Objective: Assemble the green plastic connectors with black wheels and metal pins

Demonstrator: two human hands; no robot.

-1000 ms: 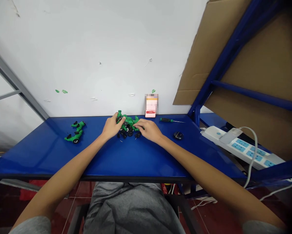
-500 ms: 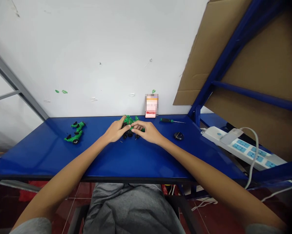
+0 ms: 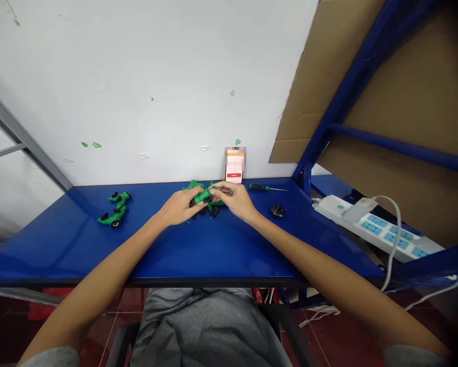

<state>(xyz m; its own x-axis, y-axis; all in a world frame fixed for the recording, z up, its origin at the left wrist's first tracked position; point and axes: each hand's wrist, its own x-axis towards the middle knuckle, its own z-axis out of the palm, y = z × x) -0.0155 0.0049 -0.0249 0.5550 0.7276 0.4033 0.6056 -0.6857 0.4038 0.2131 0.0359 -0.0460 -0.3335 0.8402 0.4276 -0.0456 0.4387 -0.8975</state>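
Between thumb and fingers, my left hand (image 3: 179, 206) grips a green plastic toy part (image 3: 203, 197) with black bits on it. My right hand (image 3: 234, 198) closes at the right end of that same part, its fingertips on or close to it; what exactly they pinch is too small to tell. Behind and under the hands lies a pile of further green parts (image 3: 193, 184). Small black pieces (image 3: 213, 211) lie on the table just in front of the pile, partly covered by the hands.
On the blue table (image 3: 213, 250), green toy pieces with a wheel (image 3: 116, 209) lie left. A screwdriver (image 3: 259, 187) and a black computer mouse (image 3: 278, 211) lie right. A phone (image 3: 234, 171) leans on the wall. A white power strip (image 3: 378, 227) runs along the right side.
My hands have drawn together over the pile, and a green part is now raised between them. My left hand has shifted right and its grip has changed. The view has turned slightly.
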